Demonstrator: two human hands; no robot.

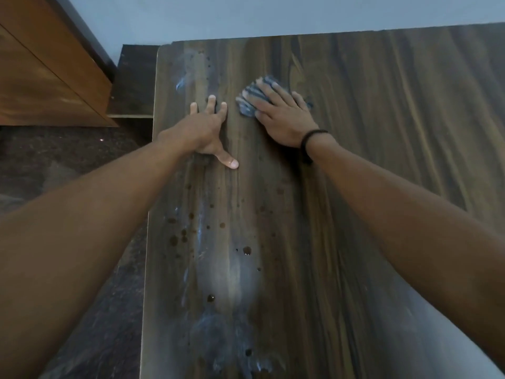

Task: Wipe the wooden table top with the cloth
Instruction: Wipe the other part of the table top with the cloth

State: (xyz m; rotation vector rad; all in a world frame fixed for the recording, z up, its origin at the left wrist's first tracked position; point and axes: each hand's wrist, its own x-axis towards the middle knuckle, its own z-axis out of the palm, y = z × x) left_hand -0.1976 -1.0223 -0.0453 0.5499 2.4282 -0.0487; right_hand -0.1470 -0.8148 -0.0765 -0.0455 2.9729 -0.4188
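R hand flat on the cloth, fingers spread and straight, pressing it onto the table top near the far edge, prob to keep full contact for a wipe stroke. L hand beside it, palm down, fingers splayed, holding nothing, likely bracing. Dark drops and pale smears nearer the person look unwiped.
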